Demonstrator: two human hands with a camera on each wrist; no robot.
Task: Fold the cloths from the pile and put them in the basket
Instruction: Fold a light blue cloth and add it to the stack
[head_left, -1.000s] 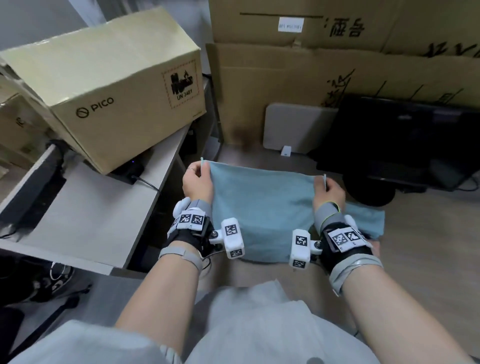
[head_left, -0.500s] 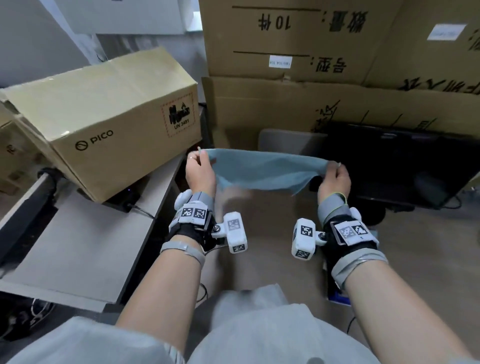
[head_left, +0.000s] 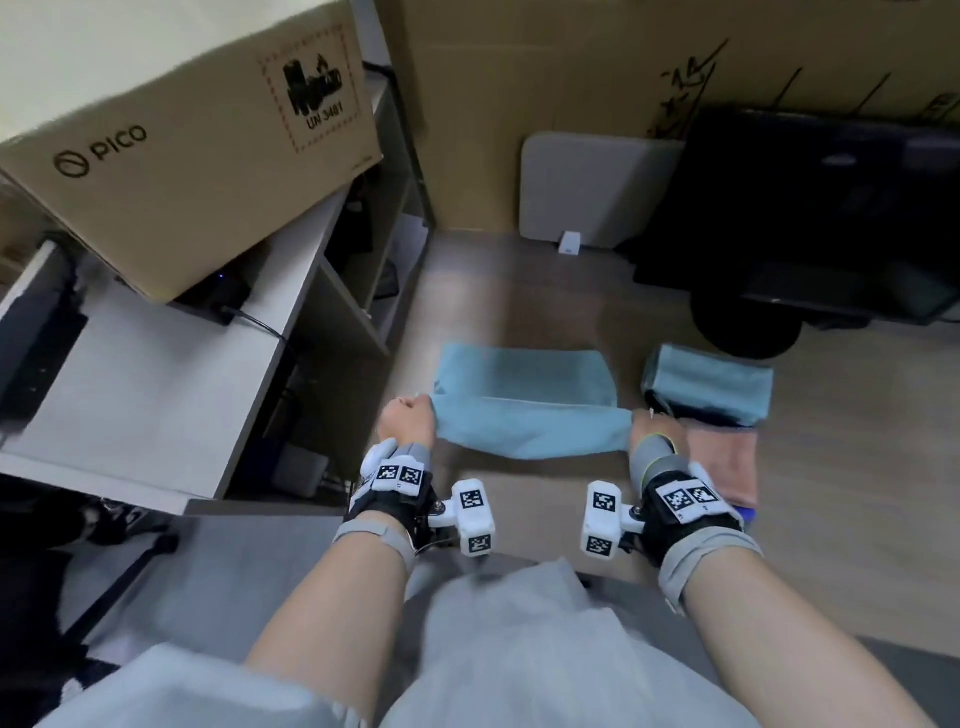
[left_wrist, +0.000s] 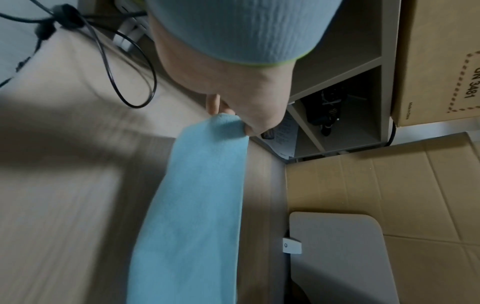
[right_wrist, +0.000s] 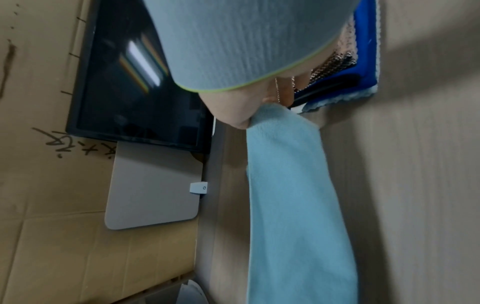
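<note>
We have brought the blue cloth (head_left: 524, 415) down from chest height to the wooden floor (head_left: 857, 519); its far half now lies flat while our left hand (head_left: 406, 420) and right hand (head_left: 650, 430) each pinch a near corner, drawing that edge over. The first fold looks half made; a folded stack (head_left: 711, 382) waits just right, and we see no basket
</note>
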